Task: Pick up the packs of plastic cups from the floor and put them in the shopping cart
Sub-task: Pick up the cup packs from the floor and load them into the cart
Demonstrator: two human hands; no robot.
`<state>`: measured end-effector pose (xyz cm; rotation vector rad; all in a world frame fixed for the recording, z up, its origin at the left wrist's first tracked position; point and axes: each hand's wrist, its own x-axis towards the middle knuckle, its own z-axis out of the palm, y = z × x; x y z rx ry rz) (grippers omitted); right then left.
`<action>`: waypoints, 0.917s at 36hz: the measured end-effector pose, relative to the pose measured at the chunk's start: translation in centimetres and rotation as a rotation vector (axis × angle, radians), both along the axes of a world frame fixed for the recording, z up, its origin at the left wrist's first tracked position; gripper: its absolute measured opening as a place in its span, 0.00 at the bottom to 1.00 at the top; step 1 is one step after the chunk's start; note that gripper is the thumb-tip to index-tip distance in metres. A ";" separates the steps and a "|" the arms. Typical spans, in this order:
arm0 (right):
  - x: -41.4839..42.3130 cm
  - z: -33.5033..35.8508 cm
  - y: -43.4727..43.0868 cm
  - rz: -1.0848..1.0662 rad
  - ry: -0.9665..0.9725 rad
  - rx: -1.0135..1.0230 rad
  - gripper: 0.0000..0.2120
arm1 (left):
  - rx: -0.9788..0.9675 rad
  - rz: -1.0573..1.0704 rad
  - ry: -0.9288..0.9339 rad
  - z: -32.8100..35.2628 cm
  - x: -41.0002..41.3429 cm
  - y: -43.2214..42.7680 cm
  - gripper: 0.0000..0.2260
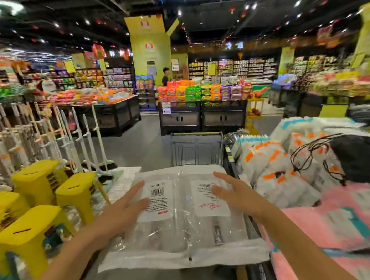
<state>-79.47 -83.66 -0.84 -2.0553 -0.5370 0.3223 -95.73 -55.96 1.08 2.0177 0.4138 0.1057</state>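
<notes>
While a grey shop floor (140, 138) runs up the middle of the frame toward dark display stands heaped with bright snack packets (202, 91), the lower left is crowded with stacked yellow stools (37, 181) and a rack of pale mops (49, 130) behind them. At lower centre lies a clear pack of plastic cups (182, 218), flat and wide, its white labels facing up, over the near end of the grey shopping cart (196, 149); whether it rests on the cart cannot be told. From the lower left the left hand (127, 208) reaches in, palm down on the pack's left side, fingers straight and spread apart. From the lower right the right hand (237, 193) lies on the pack's right label, fingers likewise extended and apart, not curled around it. Further right, wrapped white packs with orange marks (274, 171) and pink packages (328, 228) fill the frame edge.
</notes>
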 end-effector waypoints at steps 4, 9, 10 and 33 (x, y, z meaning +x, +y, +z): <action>3.7 -0.7 1.1 -0.057 0.017 -0.019 0.29 | 0.021 -0.074 0.032 -0.9 5.1 1.9 0.24; 8.3 -1.0 3.6 -0.112 -0.016 -0.038 0.28 | -0.022 -0.132 0.033 -2.2 12.1 6.1 0.24; 9.4 -1.0 4.2 -0.119 -0.011 -0.041 0.28 | -0.032 -0.143 0.033 -2.4 13.4 6.8 0.24; 34.7 -4.6 9.3 -0.270 0.100 -0.066 0.26 | -0.105 -0.292 0.111 -5.9 41.6 12.2 0.26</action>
